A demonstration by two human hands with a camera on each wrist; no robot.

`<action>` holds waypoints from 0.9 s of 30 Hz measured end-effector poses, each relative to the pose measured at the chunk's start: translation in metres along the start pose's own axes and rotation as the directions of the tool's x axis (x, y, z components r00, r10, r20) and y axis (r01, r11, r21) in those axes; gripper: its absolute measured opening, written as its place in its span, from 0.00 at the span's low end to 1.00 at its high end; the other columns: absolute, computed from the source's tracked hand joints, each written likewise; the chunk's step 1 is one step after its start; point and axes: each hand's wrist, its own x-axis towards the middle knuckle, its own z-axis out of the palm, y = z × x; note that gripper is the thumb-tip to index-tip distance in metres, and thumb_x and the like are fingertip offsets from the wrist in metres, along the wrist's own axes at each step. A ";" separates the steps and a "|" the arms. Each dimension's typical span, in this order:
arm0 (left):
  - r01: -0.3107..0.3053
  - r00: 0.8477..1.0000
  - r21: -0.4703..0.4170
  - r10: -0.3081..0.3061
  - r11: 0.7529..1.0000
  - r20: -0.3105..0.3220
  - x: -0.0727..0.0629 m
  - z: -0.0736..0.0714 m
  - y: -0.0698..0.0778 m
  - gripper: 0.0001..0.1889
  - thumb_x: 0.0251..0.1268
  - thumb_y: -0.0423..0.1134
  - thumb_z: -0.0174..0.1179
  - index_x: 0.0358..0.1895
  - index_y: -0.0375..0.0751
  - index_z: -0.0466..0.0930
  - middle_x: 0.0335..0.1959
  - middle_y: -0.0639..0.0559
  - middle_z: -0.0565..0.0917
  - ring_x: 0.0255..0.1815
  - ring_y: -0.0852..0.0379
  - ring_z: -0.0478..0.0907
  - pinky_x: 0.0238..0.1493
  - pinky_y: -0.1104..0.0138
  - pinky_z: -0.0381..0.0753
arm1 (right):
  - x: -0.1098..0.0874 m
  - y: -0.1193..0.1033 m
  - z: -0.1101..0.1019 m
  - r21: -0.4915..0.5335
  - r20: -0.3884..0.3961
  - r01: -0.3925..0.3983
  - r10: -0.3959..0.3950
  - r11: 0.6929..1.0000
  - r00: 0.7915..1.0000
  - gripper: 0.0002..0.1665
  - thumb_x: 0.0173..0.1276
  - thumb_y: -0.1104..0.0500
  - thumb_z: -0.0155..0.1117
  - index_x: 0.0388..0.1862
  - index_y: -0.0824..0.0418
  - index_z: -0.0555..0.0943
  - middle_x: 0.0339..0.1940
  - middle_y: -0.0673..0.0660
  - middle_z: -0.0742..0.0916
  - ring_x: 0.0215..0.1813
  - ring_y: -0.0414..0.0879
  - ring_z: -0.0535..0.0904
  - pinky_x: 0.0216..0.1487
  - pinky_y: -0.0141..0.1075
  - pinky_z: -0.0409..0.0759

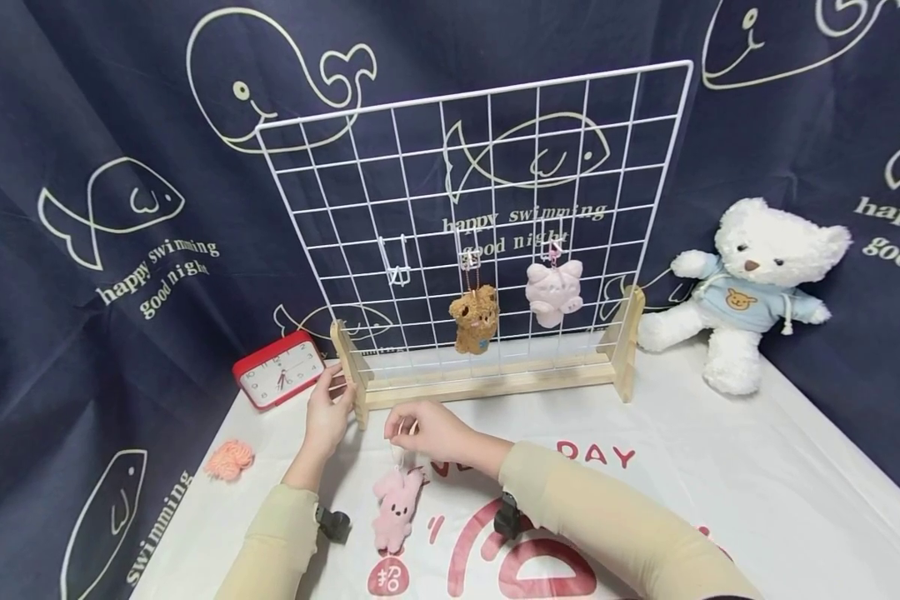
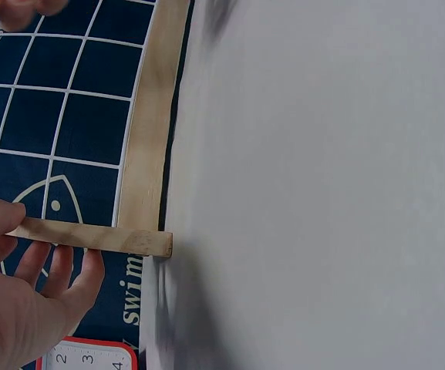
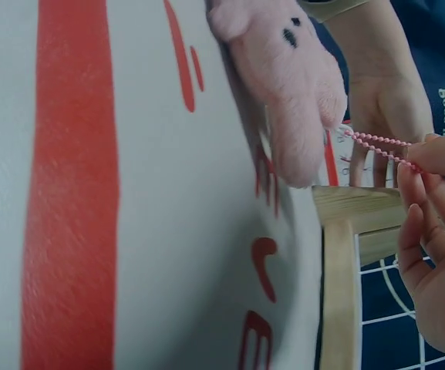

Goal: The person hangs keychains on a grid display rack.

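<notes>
My right hand [image 1: 437, 432] pinches the pink bead chain [image 3: 380, 146] of a pink plush bunny keychain [image 1: 396, 510] between thumb and fingertips. The bunny hangs below the hand, in front of the rack. My left hand [image 1: 326, 417] grips the left wooden end piece [image 2: 91, 235] of the rack stand, thumb on one side and fingers on the other. Above stands a white wire grid [image 1: 420, 182]. A brown plush bear keychain [image 1: 474, 321] and a pale pink plush keychain [image 1: 553, 293] hang from it, and an unoccupied hook [image 1: 399, 274] sits at the left.
A red alarm clock [image 1: 281, 371] stands behind my left hand. Coral-coloured yarn [image 1: 229, 460] lies on the white tablecloth [image 1: 795, 500] at the left. A white teddy bear [image 1: 742, 287] in a blue top sits right of the rack. Behind everything hangs a dark blue curtain [image 1: 120, 67].
</notes>
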 end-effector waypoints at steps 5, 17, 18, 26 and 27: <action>-0.002 1.000 -0.004 0.002 1.000 0.007 0.001 0.000 0.001 0.23 0.73 0.29 0.60 0.70 0.35 0.71 0.58 0.30 0.79 0.62 0.35 0.76 0.61 0.47 0.80 | -0.001 -0.007 -0.008 -0.005 -0.011 0.009 -0.010 1.000 1.000 0.06 0.66 0.67 0.71 0.35 0.56 0.85 0.33 0.47 0.88 0.35 0.33 0.78 0.39 0.29 0.80; -0.026 1.000 -0.005 0.026 1.000 -0.002 -0.001 0.000 0.001 0.23 0.72 0.29 0.60 0.68 0.34 0.71 0.56 0.29 0.80 0.60 0.33 0.77 0.62 0.45 0.79 | 0.000 -0.018 -0.028 -0.011 -0.051 0.108 -0.108 0.994 0.993 0.06 0.66 0.67 0.71 0.36 0.58 0.84 0.36 0.51 0.89 0.36 0.34 0.78 0.39 0.29 0.81; -0.027 1.000 -0.006 0.027 1.000 -0.002 -0.001 0.000 0.001 0.23 0.72 0.29 0.60 0.68 0.33 0.71 0.56 0.28 0.80 0.60 0.33 0.77 0.62 0.45 0.79 | 0.000 -0.019 -0.029 -0.012 -0.056 0.108 -0.109 0.994 0.993 0.05 0.66 0.67 0.70 0.36 0.58 0.84 0.36 0.51 0.89 0.36 0.34 0.78 0.39 0.29 0.81; -0.027 1.000 -0.023 0.027 0.999 -0.003 0.000 0.000 0.000 0.23 0.72 0.29 0.60 0.68 0.33 0.72 0.56 0.28 0.79 0.59 0.32 0.77 0.62 0.45 0.79 | 0.002 -0.028 -0.038 -0.022 -0.120 0.104 -0.106 0.994 0.987 0.07 0.65 0.70 0.69 0.36 0.59 0.85 0.32 0.49 0.87 0.34 0.35 0.78 0.36 0.30 0.81; -0.026 1.000 -0.020 0.026 0.999 -0.002 0.000 0.000 0.000 0.23 0.72 0.29 0.60 0.68 0.33 0.72 0.56 0.28 0.79 0.59 0.32 0.77 0.62 0.45 0.79 | 0.003 -0.028 -0.038 -0.025 -0.127 0.101 -0.103 0.995 0.987 0.07 0.65 0.70 0.68 0.36 0.59 0.85 0.32 0.49 0.87 0.34 0.35 0.78 0.36 0.30 0.81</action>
